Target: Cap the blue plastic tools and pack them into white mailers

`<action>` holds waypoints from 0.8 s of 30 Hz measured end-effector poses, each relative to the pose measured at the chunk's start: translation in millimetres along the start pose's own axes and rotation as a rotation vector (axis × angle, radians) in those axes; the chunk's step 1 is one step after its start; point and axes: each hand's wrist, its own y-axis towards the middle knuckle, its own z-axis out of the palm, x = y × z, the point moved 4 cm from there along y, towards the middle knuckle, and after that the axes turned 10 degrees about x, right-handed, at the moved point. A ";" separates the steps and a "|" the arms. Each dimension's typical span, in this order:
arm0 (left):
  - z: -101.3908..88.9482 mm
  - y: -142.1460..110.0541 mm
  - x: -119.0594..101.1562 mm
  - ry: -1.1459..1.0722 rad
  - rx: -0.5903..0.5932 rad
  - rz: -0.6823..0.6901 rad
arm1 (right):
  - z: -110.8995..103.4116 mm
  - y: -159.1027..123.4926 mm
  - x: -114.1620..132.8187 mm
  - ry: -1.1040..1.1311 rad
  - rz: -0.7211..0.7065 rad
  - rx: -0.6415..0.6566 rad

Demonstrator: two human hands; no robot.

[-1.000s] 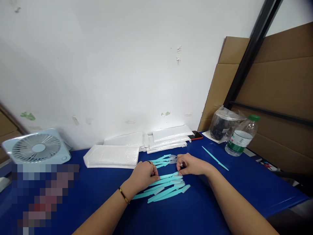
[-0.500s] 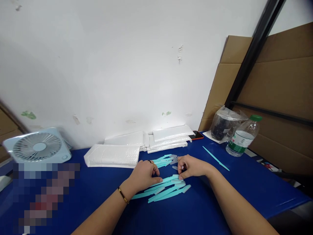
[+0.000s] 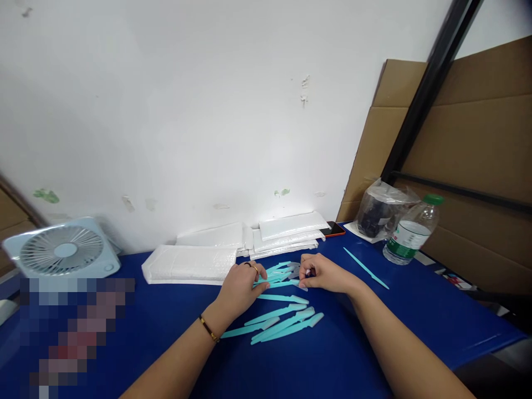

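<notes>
One turquoise razor (image 3: 281,284) sits at twelve o'clock, its handle pinched by the left hand (image 3: 238,286), its tip by the right hand (image 3: 327,274); light, level fingertips should keep it straight.

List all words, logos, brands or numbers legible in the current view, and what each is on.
No text can be read.
Clear plastic bottle with a green cap: marks on its green-and-white label, too small and blurred to quote.
Dark container in a clear plastic bag: small pale patch, nothing legible.
White padded envelopes: no lettering visible.
</notes>
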 end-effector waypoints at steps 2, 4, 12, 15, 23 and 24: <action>1.8 1.0 1.7 0.001 0.015 0.017 | 1.2 0.1 0.4 0.007 -0.003 0.002; 4.1 2.8 3.9 0.014 0.052 0.050 | 0.6 0.3 -2.2 0.005 0.006 -0.007; 2.2 2.3 10.2 0.092 0.006 -0.028 | -15.2 -3.9 -17.0 -0.036 0.114 -0.141; 9.6 -0.4 0.2 0.071 0.106 0.059 | -12.4 -5.8 -10.9 -0.035 0.098 -0.094; 11.0 3.4 1.5 0.056 0.095 -0.016 | 5.5 -2.9 10.5 -0.055 -0.046 0.120; 7.9 4.0 3.6 0.068 0.073 -0.028 | 3.3 -2.5 9.4 -0.066 -0.039 0.089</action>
